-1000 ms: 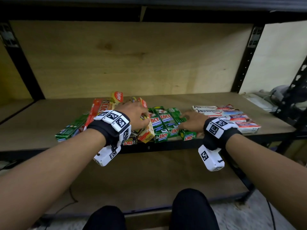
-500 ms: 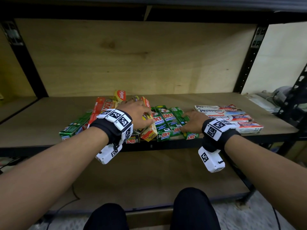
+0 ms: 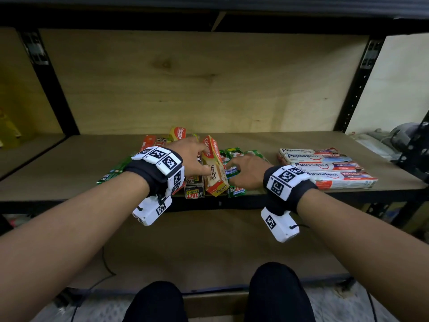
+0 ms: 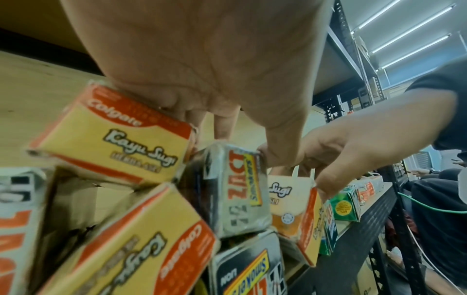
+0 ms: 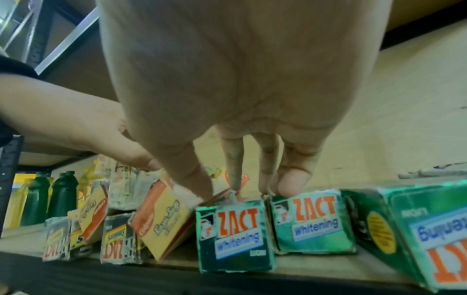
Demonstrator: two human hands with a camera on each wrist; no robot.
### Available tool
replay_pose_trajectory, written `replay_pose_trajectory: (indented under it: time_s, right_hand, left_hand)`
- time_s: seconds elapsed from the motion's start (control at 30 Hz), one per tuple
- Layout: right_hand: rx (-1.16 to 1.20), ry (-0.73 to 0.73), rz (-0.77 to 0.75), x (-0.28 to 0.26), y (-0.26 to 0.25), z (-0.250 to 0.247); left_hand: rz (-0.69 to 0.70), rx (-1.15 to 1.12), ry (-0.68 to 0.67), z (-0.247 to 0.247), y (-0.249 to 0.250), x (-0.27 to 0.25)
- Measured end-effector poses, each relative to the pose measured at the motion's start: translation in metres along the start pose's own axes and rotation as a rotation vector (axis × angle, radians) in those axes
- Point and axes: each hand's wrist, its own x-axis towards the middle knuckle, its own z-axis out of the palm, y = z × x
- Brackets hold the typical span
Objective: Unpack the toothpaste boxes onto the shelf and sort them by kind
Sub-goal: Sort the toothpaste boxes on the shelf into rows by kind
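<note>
On the wooden shelf point(image 3: 69, 173) lies a mixed heap of toothpaste boxes. My left hand point(image 3: 202, 159) pinches a yellow Colgate Kayu Sugi box point(image 3: 214, 168) between thumb and fingers, so that it stands tilted on its long edge. Black Zact Smokers boxes point(image 3: 194, 194) lie under it, seen close in the left wrist view point(image 4: 240, 189). Just to its right, my right hand point(image 3: 234, 169) rests its fingertips point(image 5: 293, 185) on top of green Zact Whitening boxes point(image 5: 235, 237). Another Colgate box point(image 3: 177, 133) stands at the back.
Several Pepsodent boxes point(image 3: 325, 167) lie in a neat row at the right of the shelf. Red boxes point(image 3: 148, 142) and green boxes point(image 3: 113, 170) lie at the heap's left. Black uprights point(image 3: 355, 89) frame the bay. Bottles point(image 5: 35, 197) stand in the neighbouring bay.
My left hand has raised the yellow Colgate box up on its edge. My right hand has slid left along the green Zact boxes until it is beside that box.
</note>
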Motion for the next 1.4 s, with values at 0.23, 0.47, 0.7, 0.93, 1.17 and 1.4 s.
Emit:
replay_pose_trajectory:
  time_s: [0.23,0.47,0.7,0.93,1.17,1.4]
  right_hand:
    - [0.285,0.012,0.101,0.015,-0.03,0.001]
    - [0.525,-0.065,0.222,0.044,-0.025,0.0]
    - [0.881,-0.125,0.271,0.033,-0.003,-0.005]
    - [0.987,-0.032,0.231,0.01,0.006,-0.011]
    - [1.07,-0.014,0.184,0.005,-0.01,-0.017]
    - [1.14,0.064,0.11,0.018,-0.041,-0.023]
  left_hand:
    - [-0.041,-0.001,-0.041,-0.007,0.005,-0.001]
    - [-0.114,-0.146,-0.036,-0.012,-0.001,-0.002]
    - [-0.233,-0.134,-0.056,-0.01,-0.004,0.009]
    - [-0.259,-0.245,0.01,-0.005,-0.016,0.018]
    - [-0.295,-0.462,0.174,-0.006,-0.03,0.013]
    - [-0.32,-0.555,0.367,-0.033,-0.059,-0.006]
